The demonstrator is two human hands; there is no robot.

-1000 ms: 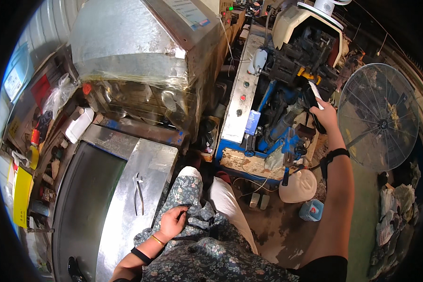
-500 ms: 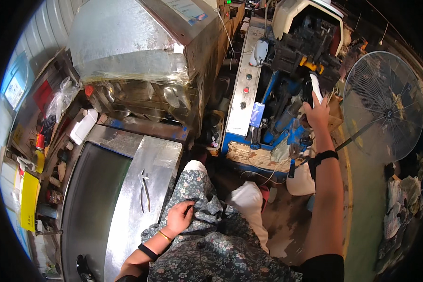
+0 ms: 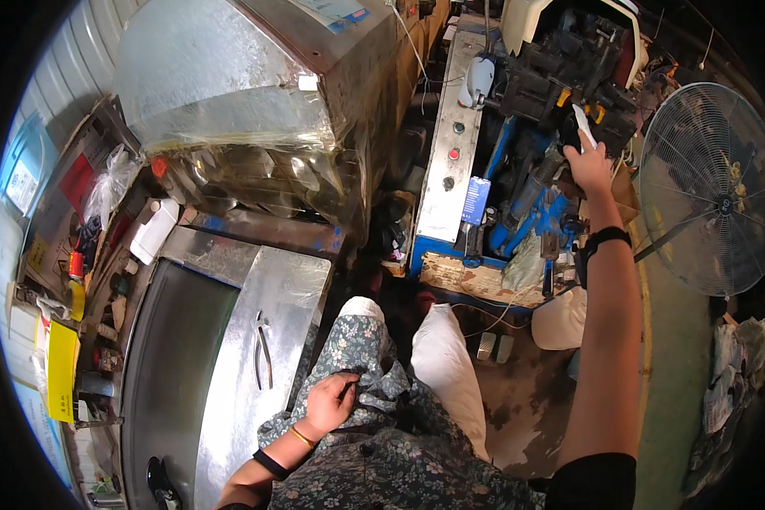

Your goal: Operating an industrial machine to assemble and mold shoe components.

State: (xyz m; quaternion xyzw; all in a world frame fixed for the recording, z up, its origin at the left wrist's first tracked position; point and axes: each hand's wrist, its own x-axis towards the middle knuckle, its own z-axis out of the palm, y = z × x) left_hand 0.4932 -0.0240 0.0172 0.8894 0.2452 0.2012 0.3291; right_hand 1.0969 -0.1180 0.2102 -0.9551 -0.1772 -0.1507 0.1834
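My right hand (image 3: 590, 164) reaches far out to the blue machine (image 3: 531, 212), at its dark metal clamps (image 3: 561, 81) with yellow parts. Its fingers are closed on what looks like a shoe with a white sole (image 3: 581, 121); the dark upper is mostly lost among the clamps. My left hand (image 3: 328, 403) rests on the floral apron (image 3: 361, 344) over my thigh, its fingers curled in; whether they pinch cloth or a small dark thing is hard to see.
Pliers (image 3: 263, 350) lie on the metal ledge (image 3: 229, 425) beside a dark conveyor belt (image 3: 178, 323), which carries a black shoe (image 3: 159, 483). The machine has a button panel (image 3: 450, 157). A large fan (image 3: 722, 204) stands right, and two foot pedals (image 3: 495, 348) sit below.
My right hand has moved farther out, bringing the shoe closer in among the clamps. My white-trousered right leg has shifted, and the foot pedals show more plainly. The left hand stays on the apron.
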